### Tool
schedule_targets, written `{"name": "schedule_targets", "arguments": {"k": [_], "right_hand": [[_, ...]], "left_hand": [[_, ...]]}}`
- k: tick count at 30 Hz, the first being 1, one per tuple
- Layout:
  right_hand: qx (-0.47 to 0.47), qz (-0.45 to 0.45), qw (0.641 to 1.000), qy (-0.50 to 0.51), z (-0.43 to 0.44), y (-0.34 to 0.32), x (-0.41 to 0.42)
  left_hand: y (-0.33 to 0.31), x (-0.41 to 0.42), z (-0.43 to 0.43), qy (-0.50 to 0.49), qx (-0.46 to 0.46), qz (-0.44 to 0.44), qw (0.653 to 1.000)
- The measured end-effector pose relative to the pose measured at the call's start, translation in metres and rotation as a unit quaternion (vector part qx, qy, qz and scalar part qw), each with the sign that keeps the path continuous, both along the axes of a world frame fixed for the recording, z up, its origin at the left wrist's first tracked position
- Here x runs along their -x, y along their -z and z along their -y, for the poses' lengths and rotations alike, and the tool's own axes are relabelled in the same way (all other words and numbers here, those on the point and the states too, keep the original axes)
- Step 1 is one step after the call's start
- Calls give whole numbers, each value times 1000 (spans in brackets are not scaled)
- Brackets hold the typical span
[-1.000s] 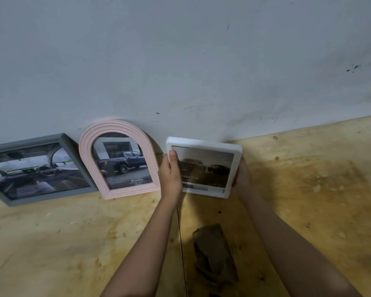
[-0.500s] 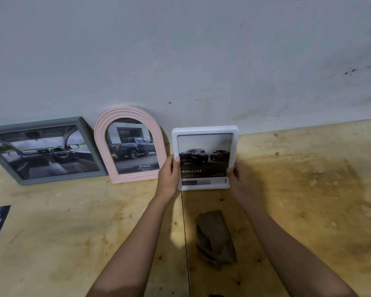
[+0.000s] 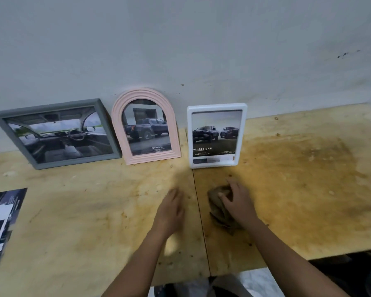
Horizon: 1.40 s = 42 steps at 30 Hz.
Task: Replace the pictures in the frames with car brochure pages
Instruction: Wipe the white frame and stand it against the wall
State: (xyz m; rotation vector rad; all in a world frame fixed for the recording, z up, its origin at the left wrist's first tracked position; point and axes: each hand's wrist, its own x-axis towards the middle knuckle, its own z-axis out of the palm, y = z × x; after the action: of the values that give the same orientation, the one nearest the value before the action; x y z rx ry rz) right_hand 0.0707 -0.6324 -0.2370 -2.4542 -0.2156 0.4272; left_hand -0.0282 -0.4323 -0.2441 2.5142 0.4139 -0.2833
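One pale grey wall (image 3: pixel 180 39) fills the upper half of the view, and a stained plywood table (image 3: pixel 308 189) meets it below. Three picture frames stand in a row at the back of the table, leaning on the wall, each with a car brochure page inside.

At the left, the largest, a grey rectangular frame (image 3: pixel 77 160), sits tilted and holds a page showing a car interior (image 3: pixel 62 136). Just to its right, a pink arched frame (image 3: pixel 154 156) holds a page of a dark pickup truck (image 3: pixel 148 129). To the right again, a white upright frame (image 3: pixel 216 107) holds a page with two pickups (image 3: pixel 214 133) above the words "DOUBLE CAB".

A loose brochure (image 3: pixel 0 221) lies at the table's left edge, partly cut off.

Nearer the viewer, both hands are apart from the frames. The left hand (image 3: pixel 171 209) lies palm down on the bare wood, fingers straight and close together, blurred. The right hand (image 3: pixel 238 204) rests on a crumpled brown cloth (image 3: pixel 217 209), fingers spread over it; whether they pinch it cannot be told.
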Motion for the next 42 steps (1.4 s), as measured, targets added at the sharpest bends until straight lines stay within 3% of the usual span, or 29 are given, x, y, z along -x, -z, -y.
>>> {"name": "schedule_targets", "arguments": {"k": [3, 8, 10, 13, 15, 18, 24, 29, 31, 35, 38, 42], "right_hand": [[49, 1, 998, -50, -9, -7, 15], [15, -12, 993, -119, -38, -29, 39], [-10, -29, 984, -173, -50, -34, 54], [-75, -41, 974, -212, -65, -43, 73], [-116, -35, 974, -191, -73, -55, 79], [-144, 42, 972, -180, -86, -80, 82], [-186, 117, 958, -183, -122, -128, 76], [-195, 163, 946, -202, -143, -154, 74], [-186, 160, 945, -215, -147, -157, 78], [-177, 124, 948, -232, -146, -149, 85], [-158, 148, 953, -212, -144, -141, 87], [-205, 158, 941, -218, -145, -140, 90]], "left_hand": [[10, 31, -3, 81, -55, -19, 995], [8, 52, -10, 90, -17, -20, 996], [5, 55, -9, 47, 81, -4, 996], [-17, 61, -10, -25, 261, 56, 963], [-35, 62, -21, -48, 324, 104, 939], [-63, 66, -45, -56, 387, 125, 912], [-119, 67, -84, -12, 355, 182, 917], [-144, 71, -115, 24, 197, 239, 951], [-145, 75, -123, 23, 176, 243, 953], [-136, 87, -130, 12, 242, 200, 950], [-133, 95, -128, -21, 340, 189, 921], [-136, 96, -124, 23, 375, 119, 919]]}}
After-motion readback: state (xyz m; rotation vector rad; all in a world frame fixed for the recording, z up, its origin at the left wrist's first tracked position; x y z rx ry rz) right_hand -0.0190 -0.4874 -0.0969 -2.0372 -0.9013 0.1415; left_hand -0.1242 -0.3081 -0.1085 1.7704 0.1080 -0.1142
